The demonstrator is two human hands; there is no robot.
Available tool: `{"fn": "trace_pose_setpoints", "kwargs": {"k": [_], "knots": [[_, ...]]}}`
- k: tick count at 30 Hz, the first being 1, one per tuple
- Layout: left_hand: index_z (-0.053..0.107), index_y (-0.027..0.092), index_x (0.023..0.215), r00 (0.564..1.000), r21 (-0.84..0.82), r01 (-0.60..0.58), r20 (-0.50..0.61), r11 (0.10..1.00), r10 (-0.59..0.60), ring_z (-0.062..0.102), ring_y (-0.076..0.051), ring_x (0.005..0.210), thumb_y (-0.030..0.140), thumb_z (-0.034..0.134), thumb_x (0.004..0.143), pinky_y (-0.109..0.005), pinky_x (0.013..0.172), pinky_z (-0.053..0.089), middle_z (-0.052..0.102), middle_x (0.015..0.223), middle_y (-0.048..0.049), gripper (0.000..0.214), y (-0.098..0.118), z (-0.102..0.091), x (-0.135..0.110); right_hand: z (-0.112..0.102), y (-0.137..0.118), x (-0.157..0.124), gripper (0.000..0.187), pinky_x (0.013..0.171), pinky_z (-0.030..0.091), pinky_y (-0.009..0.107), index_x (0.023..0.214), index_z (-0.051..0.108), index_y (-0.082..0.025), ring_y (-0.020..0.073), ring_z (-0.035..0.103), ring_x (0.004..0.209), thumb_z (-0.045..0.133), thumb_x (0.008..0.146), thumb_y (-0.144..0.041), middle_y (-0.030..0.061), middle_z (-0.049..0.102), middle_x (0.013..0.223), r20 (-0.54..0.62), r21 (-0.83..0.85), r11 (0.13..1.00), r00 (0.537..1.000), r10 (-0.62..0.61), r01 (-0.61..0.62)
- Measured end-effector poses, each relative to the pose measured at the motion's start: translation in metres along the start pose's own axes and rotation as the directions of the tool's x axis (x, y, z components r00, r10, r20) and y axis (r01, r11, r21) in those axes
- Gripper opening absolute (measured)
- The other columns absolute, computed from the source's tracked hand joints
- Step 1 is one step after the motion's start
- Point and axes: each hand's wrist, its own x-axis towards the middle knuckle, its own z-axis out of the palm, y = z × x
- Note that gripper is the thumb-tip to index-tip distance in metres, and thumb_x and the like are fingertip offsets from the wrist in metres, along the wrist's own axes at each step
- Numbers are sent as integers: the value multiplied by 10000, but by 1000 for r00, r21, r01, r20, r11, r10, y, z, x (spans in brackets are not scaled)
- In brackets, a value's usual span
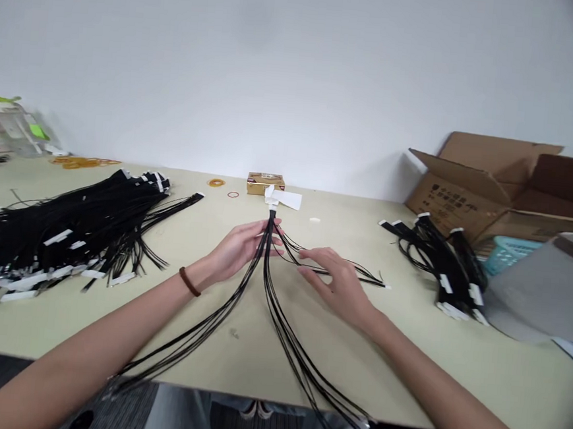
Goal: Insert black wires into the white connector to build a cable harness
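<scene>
A black wire harness (270,239) stands out in the middle of the table, its white connector end pointing to the wall. Below the neck, its strands split into two bunches that run toward me and over the front edge. My left hand (241,250) is closed around the neck, fingers passing behind the wires. My right hand (335,281) is beside a thinner branch of wires (364,273) that runs off to the right. Its thumb and fingers are apart near these wires; whether they touch them is unclear. A white label (290,200) lies by the connector.
A large pile of black harnesses (82,218) covers the left side. Several bundled harnesses (435,252) lie right, before an open cardboard box (467,189), a turquoise basket (509,253) and a grey bin (543,287). A small gold box (256,184) and rubber bands (216,182) are near the wall.
</scene>
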Motion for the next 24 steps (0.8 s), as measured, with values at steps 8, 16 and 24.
{"fn": "trace_pose_setpoints", "kwargs": {"k": [8, 16, 24], "knots": [[705, 143, 888, 1000, 156, 6, -27, 988, -2, 592, -171, 842, 299, 624, 753, -325, 797, 454, 666, 920, -96, 222, -12, 7, -6, 15, -21, 26, 164, 669, 485, 275, 796, 595, -202, 137, 597, 696, 537, 818, -354, 6, 639, 761, 29, 413, 884, 973, 229, -221], [686, 152, 958, 994, 230, -23, -96, 973, 46, 563, -166, 849, 287, 665, 704, -311, 696, 479, 651, 959, -85, 288, -11, 5, -7, 23, -21, 28, 256, 489, 337, 215, 782, 524, -184, 81, 418, 509, 486, 834, -432, -36, 489, 584, 7, 512, 802, 935, 354, -307], [647, 140, 1049, 997, 254, 32, -76, 967, -13, 581, -163, 832, 282, 642, 732, -300, 705, 455, 663, 940, -100, 347, -12, 13, -10, 19, -29, 24, 296, 461, 216, 209, 687, 513, -188, 62, 267, 482, 655, 683, -447, -88, 290, 503, 70, 391, 834, 917, 394, -388]]}}
